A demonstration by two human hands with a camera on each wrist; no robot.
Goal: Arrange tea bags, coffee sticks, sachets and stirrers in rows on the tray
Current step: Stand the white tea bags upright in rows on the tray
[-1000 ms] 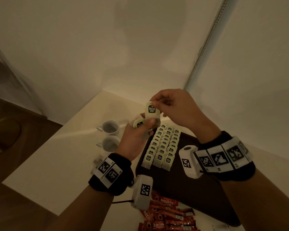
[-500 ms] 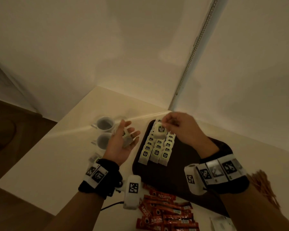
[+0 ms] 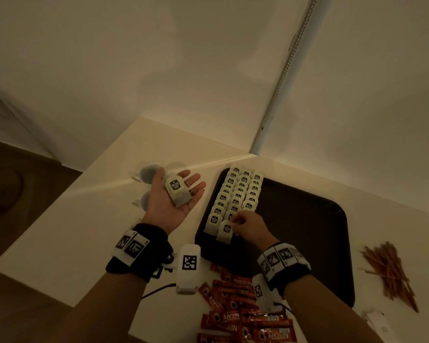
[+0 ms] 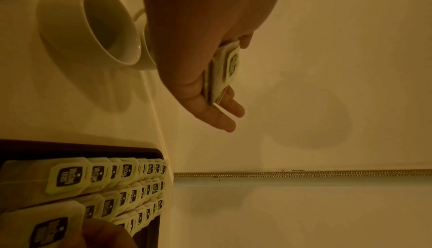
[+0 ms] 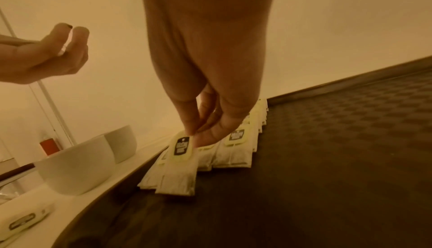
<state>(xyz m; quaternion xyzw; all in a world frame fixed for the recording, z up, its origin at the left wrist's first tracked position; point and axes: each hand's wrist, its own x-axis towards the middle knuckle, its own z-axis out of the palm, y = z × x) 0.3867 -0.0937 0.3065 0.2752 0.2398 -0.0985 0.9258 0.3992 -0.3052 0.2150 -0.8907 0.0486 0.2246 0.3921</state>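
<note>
Nearest, red coffee sticks (image 3: 235, 315) are heaped on the pale surface (image 3: 67, 233) below both wrists. Just beyond, a tea bag (image 3: 225, 231) is pinched at its tag by the right hand (image 3: 248, 227) and laid on the dark textured tray (image 3: 307, 233), at the near end of three overlapping rows of tea bags (image 3: 240, 191). Half a second ago that hand was at the rows' far end. The left hand (image 3: 174, 199) is held palm up, fingers spread, with flat paper tea bags in the palm (image 3: 177, 191) resting there. Brown stirrers (image 3: 389, 271) lie to the right.
</note>
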